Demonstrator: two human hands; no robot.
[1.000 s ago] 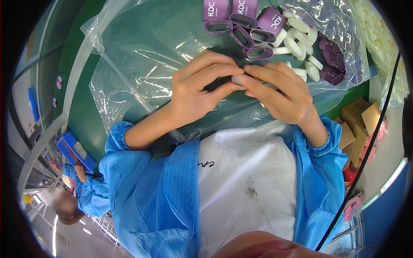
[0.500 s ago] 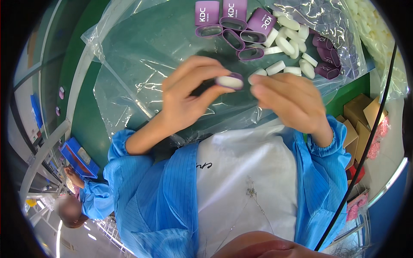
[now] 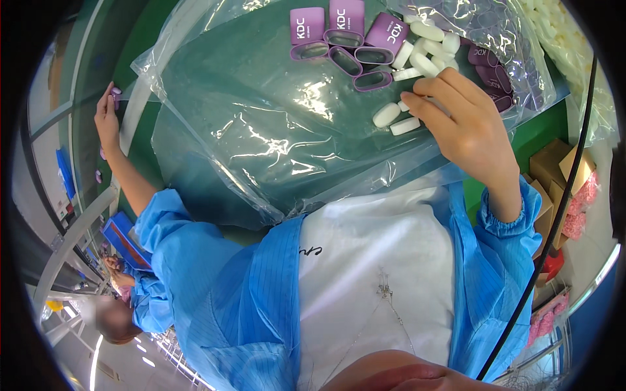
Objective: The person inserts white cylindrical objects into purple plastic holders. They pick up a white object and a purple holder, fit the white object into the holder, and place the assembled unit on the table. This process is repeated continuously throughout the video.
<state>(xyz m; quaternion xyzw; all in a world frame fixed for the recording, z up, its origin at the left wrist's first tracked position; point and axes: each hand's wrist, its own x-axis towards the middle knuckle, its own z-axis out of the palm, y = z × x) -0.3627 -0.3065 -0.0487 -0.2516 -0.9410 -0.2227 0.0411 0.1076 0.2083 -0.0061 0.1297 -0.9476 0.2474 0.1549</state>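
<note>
My left hand (image 3: 107,120) reaches out to the far left, its fingertips closed on a small purple case (image 3: 115,94) at the ledge beside the table. My right hand (image 3: 466,124) is bent over the white oval pieces (image 3: 427,31), with a small white piece (image 3: 405,104) at its fingertips. The fingers partly hide that piece. Just left of these fingers lies a loose white oval piece (image 3: 387,115), and below them a white piece on its edge (image 3: 405,126). Hollow purple cases (image 3: 373,80) lie beyond, several with their open ends toward me.
Clear plastic sheeting (image 3: 261,143) covers the green table. A clear bag with more purple cases (image 3: 492,78) lies at the right. Cardboard boxes (image 3: 551,169) stand lower right, behind a hanging black cable (image 3: 559,238). Another person (image 3: 153,303) in blue sits lower left, near a blue bin (image 3: 127,241).
My left hand has swung from the middle to the far left with the purple case. My right hand has moved slightly right and up, onto the white pieces.
</note>
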